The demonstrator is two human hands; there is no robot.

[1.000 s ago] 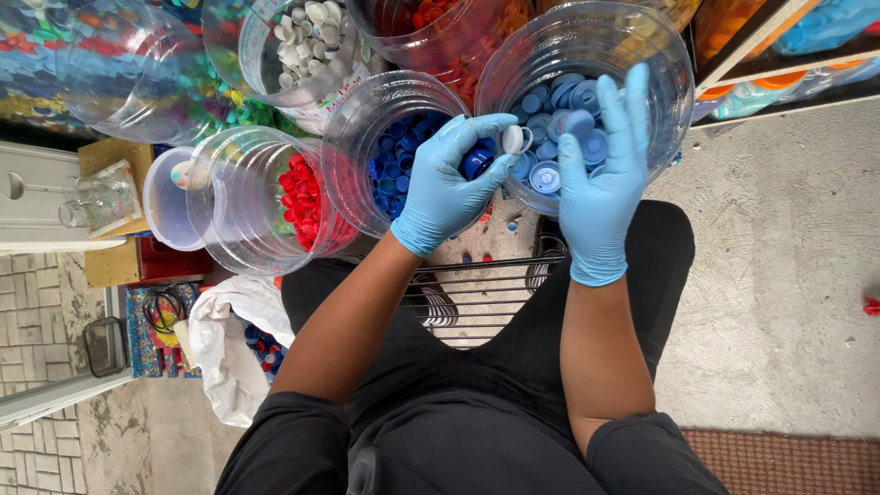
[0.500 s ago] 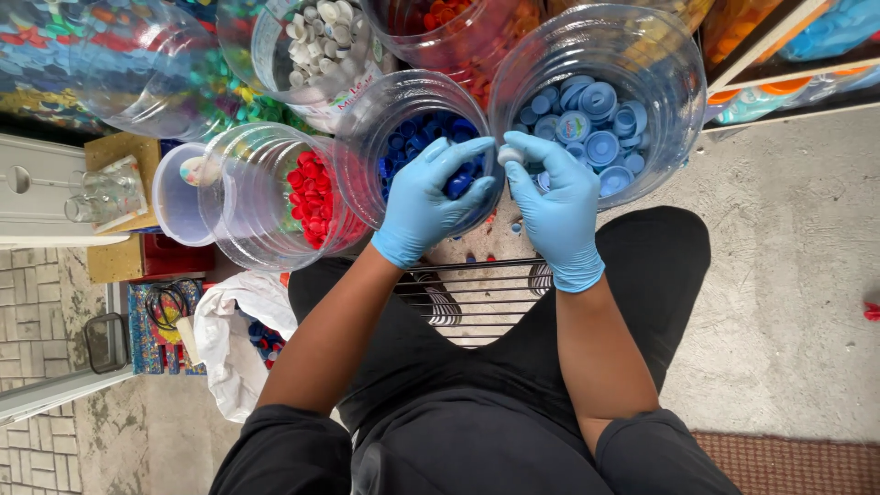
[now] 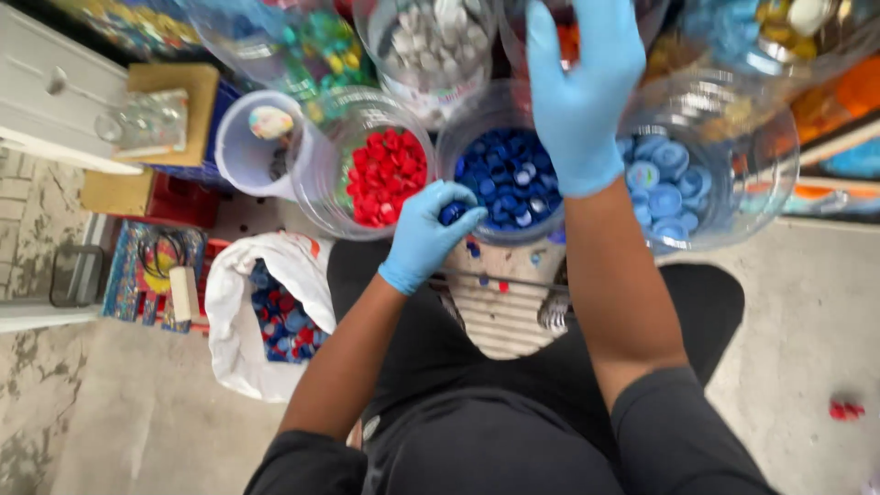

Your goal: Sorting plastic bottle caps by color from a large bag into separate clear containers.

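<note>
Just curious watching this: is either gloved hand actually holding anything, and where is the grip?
The left hand pinches a dark blue bottle cap by its rim at the fingertips. The right hand reaches out flat, holding nothing visible.

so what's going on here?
A seated person in blue gloves is handling bottle caps among clear tubs that hold one colour each. The left hand pinches a dark blue cap at the rim of the dark blue tub. The right hand reaches flat over the far tubs. Red tub and light blue tub flank it; a white bag of mixed caps sits by the left knee.
</note>
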